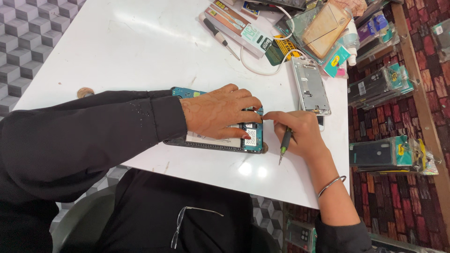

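An opened phone lies on the white table with its blue circuit board and white battery exposed. My left hand rests flat on top of it, fingers spread, pressing it down. My right hand sits just right of the phone, fingertips touching its upper right corner. That hand is closed around a small green and black screwdriver, which points down toward the table's near edge.
A silver phone frame lies right of the hands. A second screwdriver, a white cable, boxes and packaged accessories crowd the far right corner. Phone cases in plastic sleeves hang beyond the table's right edge.
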